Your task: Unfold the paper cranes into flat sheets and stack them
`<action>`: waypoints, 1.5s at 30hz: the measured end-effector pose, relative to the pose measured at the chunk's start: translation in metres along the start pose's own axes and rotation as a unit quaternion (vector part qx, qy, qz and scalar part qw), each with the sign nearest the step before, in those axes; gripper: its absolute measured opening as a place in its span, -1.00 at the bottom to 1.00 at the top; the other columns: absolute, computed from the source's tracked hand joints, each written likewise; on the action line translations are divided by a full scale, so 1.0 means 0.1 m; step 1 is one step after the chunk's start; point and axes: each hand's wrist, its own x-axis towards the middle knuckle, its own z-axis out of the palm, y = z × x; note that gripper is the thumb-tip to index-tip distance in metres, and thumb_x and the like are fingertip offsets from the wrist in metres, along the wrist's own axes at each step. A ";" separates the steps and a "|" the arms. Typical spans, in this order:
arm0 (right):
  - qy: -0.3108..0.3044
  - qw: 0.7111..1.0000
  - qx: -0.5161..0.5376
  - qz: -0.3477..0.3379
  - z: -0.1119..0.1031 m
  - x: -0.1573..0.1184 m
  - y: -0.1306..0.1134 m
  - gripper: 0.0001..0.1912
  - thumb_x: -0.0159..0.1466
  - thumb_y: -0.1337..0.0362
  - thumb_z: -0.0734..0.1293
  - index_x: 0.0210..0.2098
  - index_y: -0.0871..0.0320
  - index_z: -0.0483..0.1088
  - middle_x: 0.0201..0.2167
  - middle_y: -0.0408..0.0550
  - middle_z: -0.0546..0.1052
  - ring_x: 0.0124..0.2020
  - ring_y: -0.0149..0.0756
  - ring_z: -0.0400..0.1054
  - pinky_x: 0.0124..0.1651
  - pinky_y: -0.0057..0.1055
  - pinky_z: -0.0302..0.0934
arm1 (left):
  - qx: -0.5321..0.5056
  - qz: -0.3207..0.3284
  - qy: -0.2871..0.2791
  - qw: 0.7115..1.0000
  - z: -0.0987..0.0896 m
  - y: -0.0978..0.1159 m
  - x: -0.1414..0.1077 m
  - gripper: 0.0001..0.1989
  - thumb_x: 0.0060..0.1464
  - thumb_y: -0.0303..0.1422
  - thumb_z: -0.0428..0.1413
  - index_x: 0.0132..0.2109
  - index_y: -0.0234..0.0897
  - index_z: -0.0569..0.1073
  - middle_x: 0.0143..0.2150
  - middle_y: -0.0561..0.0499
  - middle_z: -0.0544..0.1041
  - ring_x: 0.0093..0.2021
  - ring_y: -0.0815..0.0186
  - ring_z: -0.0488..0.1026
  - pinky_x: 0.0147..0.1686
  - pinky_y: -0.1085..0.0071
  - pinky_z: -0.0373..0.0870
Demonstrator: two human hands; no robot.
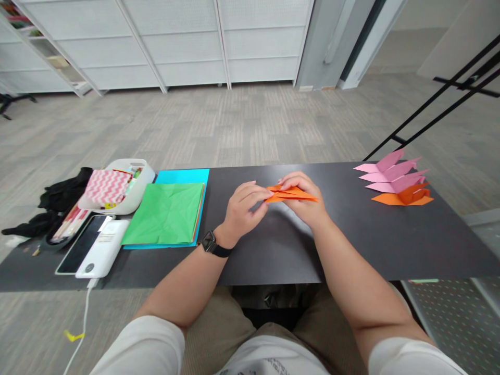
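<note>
Between my two hands, above the dark table point(269, 250), is a folded piece of orange paper point(291, 194) with several layers and a point toward the right. My left hand point(245, 208), with a black watch on its wrist, pinches the paper's left end between thumb and fingers. Around the right part curls my right hand point(307, 200), its fingers on the far side and top; its thumb is mostly hidden. To the right stand folded pink paper figures point(390, 172) in a row, with one folded orange paper figure point(404, 197) nearest me.
On the left lies a stack of coloured paper, green sheet point(164, 216) on top and blue sheet point(183, 176) beneath. Beside it are a white basket point(142, 182), a white power bank point(102, 250) with a cable, a phone point(80, 250) and black cloth point(64, 190).
</note>
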 end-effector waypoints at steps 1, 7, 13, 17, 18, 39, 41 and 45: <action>-0.004 1.000 -0.012 -0.008 -0.01 -0.01 0.01 -0.86 0.31 0.10 0.56 -0.26 -0.05 0.58 -0.17 -0.05 0.61 -0.08 -0.14 0.56 0.07 -0.07 0.47 | -0.007 0.003 -0.001 1.000 0.00 0.00 0.00 -0.86 0.34 -0.42 0.18 -0.01 -0.14 0.60 -0.06 0.00 0.74 -0.04 0.26 0.68 0.27 0.06 0.54; -0.027 0.998 -0.054 -0.033 -0.04 -0.04 0.08 -0.93 0.34 0.14 0.54 -0.24 -0.08 0.60 -0.13 -0.07 0.63 -0.06 -0.13 0.58 0.06 -0.07 0.49 | -0.093 -0.027 -0.034 0.995 -0.02 -0.04 0.01 -0.90 0.35 -0.37 0.22 -0.03 -0.15 0.60 0.05 -0.10 0.73 0.09 0.18 0.68 0.26 0.00 0.55; -0.037 0.996 -0.071 -0.032 -0.08 -0.03 0.10 -0.92 0.34 0.09 0.53 -0.25 -0.10 0.64 -0.11 -0.05 0.59 -0.02 -0.10 0.55 0.06 -0.06 0.49 | -0.161 -0.060 -0.079 0.982 -0.05 -0.10 0.03 -0.92 0.28 -0.35 0.29 -0.08 -0.18 0.60 0.03 -0.13 0.74 0.08 0.15 0.70 0.31 -0.07 0.51; -0.045 0.994 -0.085 -0.044 -0.11 -0.04 0.11 -0.95 0.35 0.11 0.53 -0.21 -0.13 0.66 -0.07 -0.06 0.56 -0.02 -0.11 0.53 0.06 -0.06 0.47 | -0.145 -0.050 -0.091 0.984 -0.05 -0.12 0.01 -0.87 0.26 -0.41 0.28 -0.05 -0.17 0.61 0.11 -0.13 0.72 0.15 0.11 0.68 0.36 -0.12 0.47; -0.043 0.994 -0.088 -0.049 -0.11 -0.04 0.11 -0.96 0.35 0.12 0.53 -0.21 -0.13 0.65 -0.07 -0.06 0.56 -0.03 -0.12 0.53 0.04 -0.08 0.47 | -0.140 -0.049 -0.092 0.985 -0.04 -0.12 0.00 -0.87 0.26 -0.42 0.28 -0.05 -0.17 0.61 0.12 -0.13 0.72 0.16 0.11 0.68 0.36 -0.13 0.47; -0.043 0.977 0.104 0.182 0.12 -0.09 0.27 -0.66 0.28 0.03 0.53 -0.03 -0.01 0.50 -0.22 -0.12 0.66 -0.25 -0.23 0.56 -0.12 -0.23 0.49 | -0.268 -0.291 0.036 0.918 0.04 -0.13 0.00 -0.72 0.24 -0.35 0.29 0.08 -0.21 0.56 -0.15 -0.01 0.58 -0.21 0.36 0.56 -0.15 0.41 0.56; -0.022 0.973 0.121 0.195 0.17 -0.12 0.29 -0.60 0.28 0.04 0.54 0.02 -0.03 0.43 -0.26 -0.16 0.64 -0.32 -0.27 0.52 -0.21 -0.29 0.46 | -0.292 -0.317 0.029 0.902 0.07 -0.16 0.00 -0.67 0.22 -0.35 0.29 0.12 -0.21 0.55 -0.12 -0.02 0.60 -0.24 0.38 0.57 -0.21 0.44 0.55; 0.002 0.976 0.101 0.195 0.21 -0.13 0.36 -0.47 0.27 0.04 0.54 0.13 -0.06 0.32 -0.27 -0.18 0.59 -0.42 -0.32 0.44 -0.34 -0.35 0.39 | -0.311 -0.352 0.030 0.882 0.11 -0.19 -0.01 -0.69 0.19 -0.34 0.31 0.07 -0.23 0.57 -0.08 -0.06 0.64 -0.23 0.36 0.58 -0.22 0.44 0.56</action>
